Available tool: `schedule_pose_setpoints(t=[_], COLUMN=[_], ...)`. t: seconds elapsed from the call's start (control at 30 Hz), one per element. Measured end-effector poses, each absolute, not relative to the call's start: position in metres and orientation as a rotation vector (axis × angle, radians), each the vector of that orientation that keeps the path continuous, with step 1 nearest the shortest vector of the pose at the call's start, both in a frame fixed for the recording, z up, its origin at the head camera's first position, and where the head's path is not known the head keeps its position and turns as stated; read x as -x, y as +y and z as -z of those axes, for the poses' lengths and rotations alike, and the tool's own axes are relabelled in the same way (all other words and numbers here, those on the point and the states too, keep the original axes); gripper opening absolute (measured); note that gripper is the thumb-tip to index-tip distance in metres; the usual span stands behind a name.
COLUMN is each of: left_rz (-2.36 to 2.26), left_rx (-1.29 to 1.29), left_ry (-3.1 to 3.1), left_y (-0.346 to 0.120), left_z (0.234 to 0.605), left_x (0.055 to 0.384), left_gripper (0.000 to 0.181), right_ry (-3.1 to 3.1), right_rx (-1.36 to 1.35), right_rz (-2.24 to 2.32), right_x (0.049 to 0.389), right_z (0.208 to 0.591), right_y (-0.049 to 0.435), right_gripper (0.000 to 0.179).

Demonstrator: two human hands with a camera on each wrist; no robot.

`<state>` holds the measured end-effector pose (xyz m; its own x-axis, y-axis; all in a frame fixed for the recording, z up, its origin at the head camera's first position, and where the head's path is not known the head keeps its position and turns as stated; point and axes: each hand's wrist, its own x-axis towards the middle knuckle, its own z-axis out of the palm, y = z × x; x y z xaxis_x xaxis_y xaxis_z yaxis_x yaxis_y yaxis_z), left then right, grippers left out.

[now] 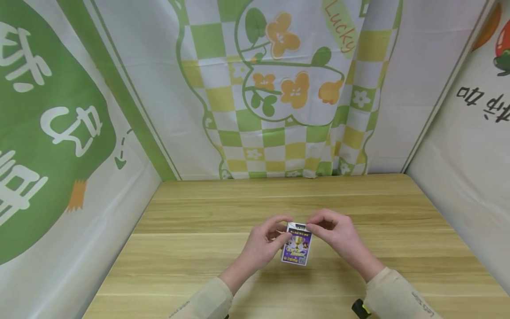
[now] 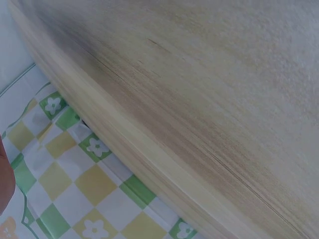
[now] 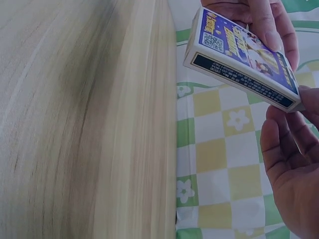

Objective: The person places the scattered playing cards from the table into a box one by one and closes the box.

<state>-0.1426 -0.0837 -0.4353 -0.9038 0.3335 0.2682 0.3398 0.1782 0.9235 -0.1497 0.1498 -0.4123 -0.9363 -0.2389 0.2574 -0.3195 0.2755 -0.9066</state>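
Note:
A small purple and white cardboard box (image 1: 296,250) with a gold trophy on its front is held above the table, tilted. My left hand (image 1: 260,241) grips it from the left, thumb across the printed face. At the top right corner, my right hand (image 1: 338,230) pinches the box's end between thumb and fingers. From the right wrist the box (image 3: 239,50) shows a dark printed side strip and a QR code; the right hand (image 3: 296,174) is at its near end, the left hand (image 3: 271,30) behind. Only a sliver of hand (image 2: 5,179) shows in the left wrist view.
The wooden table (image 1: 191,257) spreads beneath both hands. A green and yellow checked cloth (image 1: 255,133) hangs at its far edge, with printed white sheets on both sides. A black item (image 1: 360,309) shows beside the right sleeve (image 1: 394,292).

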Motion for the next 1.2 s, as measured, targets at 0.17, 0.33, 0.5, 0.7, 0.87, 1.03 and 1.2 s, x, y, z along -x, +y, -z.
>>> schedule_pose_setpoints(t=[0.17,0.33,0.5,0.7,0.87,1.03,1.2], left_rz=[1.899,1.907,1.869,1.827,1.808,1.816,1.817], left_rx=[0.674,0.662,0.695,0.744,0.751,0.736,0.723], left_ry=[-2.41,-2.412,-2.415,-2.426,-2.429,-2.426,-2.419], left_y=[-0.0828,-0.0827,-0.0831,-0.0837,-0.0843,-0.0844,-0.0844], left_z=[0.4359,0.4358,0.4364,0.4378,0.4387,0.44,0.441], left_x=[0.1419,0.1413,0.1418,0.1418,0.1416,0.1415,0.1414], left_gripper=[0.032,0.033,0.039,0.045,0.044,0.039,0.035], right_ry=[-2.429,-2.469,-2.514,-2.525,-2.511,-2.481,-2.447], right_rx=[-0.594,-0.56,-0.477,-0.467,-0.541,-0.628,-0.69], right_rz=[-1.748,-1.688,-1.642,-1.555,-1.469,-1.474,-1.504], right_x=[0.1502,0.1488,0.1475,0.1476,0.1477,0.1476,0.1475], right_z=[0.4133,0.4121,0.4109,0.4123,0.4134,0.4135,0.4146], right_y=[0.1508,0.1486,0.1451,0.1434,0.1429,0.144,0.1454], right_gripper=[0.004,0.005,0.004,0.005,0.009,0.008,0.009])
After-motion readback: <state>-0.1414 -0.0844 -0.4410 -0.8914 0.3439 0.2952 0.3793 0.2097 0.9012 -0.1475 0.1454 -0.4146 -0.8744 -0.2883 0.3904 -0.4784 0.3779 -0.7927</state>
